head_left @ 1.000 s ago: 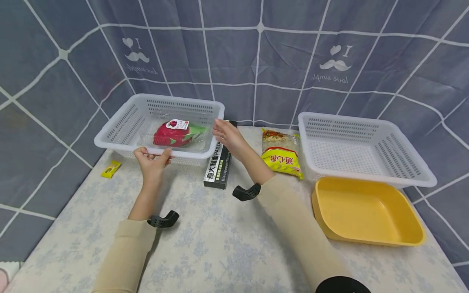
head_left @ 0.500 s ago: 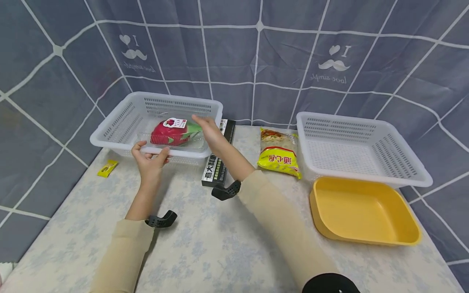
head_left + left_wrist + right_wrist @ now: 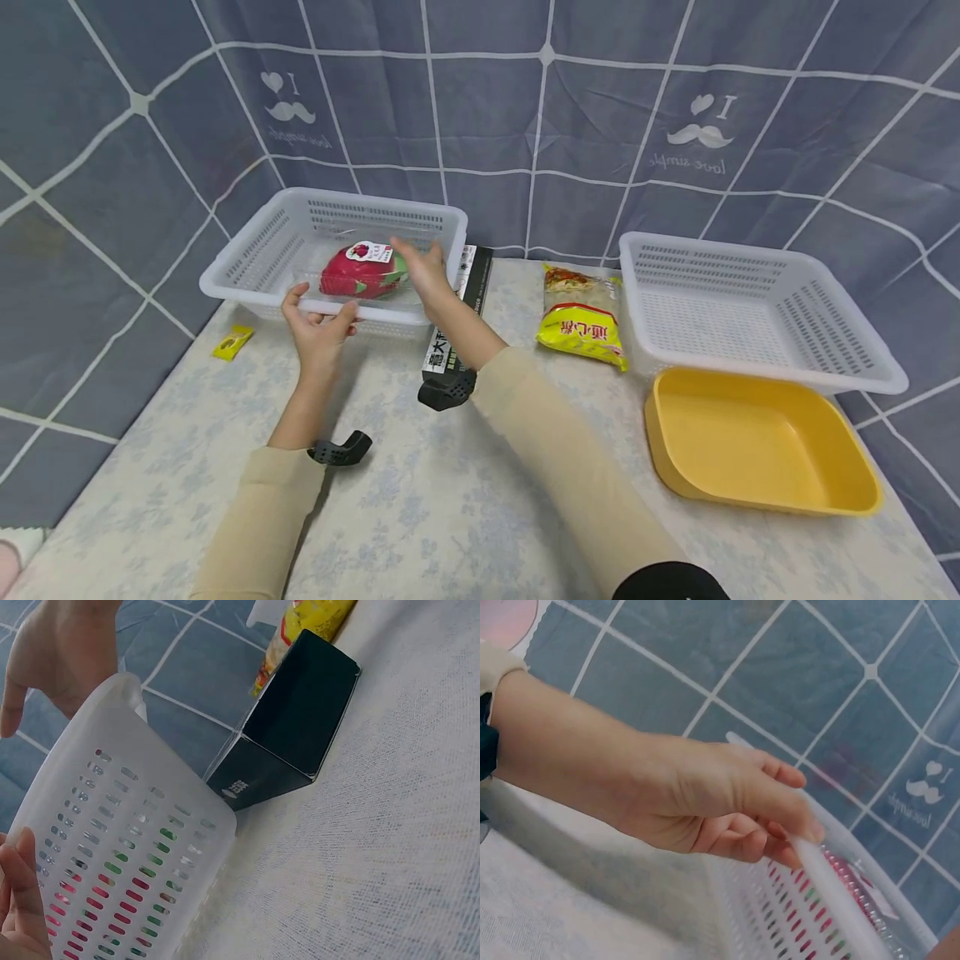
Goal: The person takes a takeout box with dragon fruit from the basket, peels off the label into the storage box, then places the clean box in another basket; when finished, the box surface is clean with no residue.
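Observation:
A white plastic basket (image 3: 247, 283) stands at the left, partly over a dark pasta box (image 3: 476, 271). Inside it lies a red dragon fruit (image 3: 352, 275) with green tips, in clear packaging with a white label. My left hand (image 3: 318, 337) grips the basket's front rim, thumb and fingers about the edge. My right hand (image 3: 429, 279) reaches over the basket's right end, fingers loosely bent, thumb side toward the fruit. In the right wrist view, the same hand (image 3: 705, 791) overlaps the rim; whether it touches the rim or packaging cannot be told.
A yellow pasta bag (image 3: 581, 321) lies in the middle, beside a second white basket (image 3: 892, 375). In front of that stands a yellow tub (image 3: 862, 492). A small yellow packet (image 3: 232, 342) lies at the left. A grey grid-patterned curtain (image 3: 487, 108) hangs behind.
My right hand has moved left from beside the basket's right rim to over its inside, near the dragon fruit. The left hand keeps its grip on the front rim.

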`<state>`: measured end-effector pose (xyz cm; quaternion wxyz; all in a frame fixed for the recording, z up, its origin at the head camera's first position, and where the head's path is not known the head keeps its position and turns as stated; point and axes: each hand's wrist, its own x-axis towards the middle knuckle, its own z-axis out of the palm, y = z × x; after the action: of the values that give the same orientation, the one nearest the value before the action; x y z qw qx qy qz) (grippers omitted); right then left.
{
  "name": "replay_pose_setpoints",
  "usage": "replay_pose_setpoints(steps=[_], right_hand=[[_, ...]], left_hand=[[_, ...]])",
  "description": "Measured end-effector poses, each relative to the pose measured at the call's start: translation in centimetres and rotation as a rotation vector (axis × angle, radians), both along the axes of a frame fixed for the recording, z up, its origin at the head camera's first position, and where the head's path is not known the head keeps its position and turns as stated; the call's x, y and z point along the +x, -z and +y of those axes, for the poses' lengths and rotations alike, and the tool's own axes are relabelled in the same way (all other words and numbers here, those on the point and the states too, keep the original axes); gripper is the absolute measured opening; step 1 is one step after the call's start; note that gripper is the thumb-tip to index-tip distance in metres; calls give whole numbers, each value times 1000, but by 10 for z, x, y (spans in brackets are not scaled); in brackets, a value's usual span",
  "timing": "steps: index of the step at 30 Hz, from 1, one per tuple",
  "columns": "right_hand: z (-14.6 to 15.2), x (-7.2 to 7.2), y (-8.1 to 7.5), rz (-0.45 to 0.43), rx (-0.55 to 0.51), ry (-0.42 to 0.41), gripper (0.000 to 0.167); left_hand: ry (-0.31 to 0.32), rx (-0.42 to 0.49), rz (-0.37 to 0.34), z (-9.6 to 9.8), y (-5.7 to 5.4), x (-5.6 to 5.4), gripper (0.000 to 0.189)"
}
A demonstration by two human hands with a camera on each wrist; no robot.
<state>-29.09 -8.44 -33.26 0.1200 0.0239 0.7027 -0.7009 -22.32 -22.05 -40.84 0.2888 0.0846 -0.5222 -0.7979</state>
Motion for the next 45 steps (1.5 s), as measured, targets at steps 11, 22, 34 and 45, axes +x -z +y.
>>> replay_pose_setpoints(steps=[11,22,34,45], right_hand=[[-7,0,2,-4,54,45,90],[-7,-2,5,16,53,57,87],[-10,-4,7,49,56,51,80],[-15,-17,10,-23,77,89,77]], left_hand=[[13,4,13,0,-1,1,62],[18,-6,15,1,-1,-1,59],[8,0,24,-1,0,-2,58],[7,4,5,1,0,-1,58]])
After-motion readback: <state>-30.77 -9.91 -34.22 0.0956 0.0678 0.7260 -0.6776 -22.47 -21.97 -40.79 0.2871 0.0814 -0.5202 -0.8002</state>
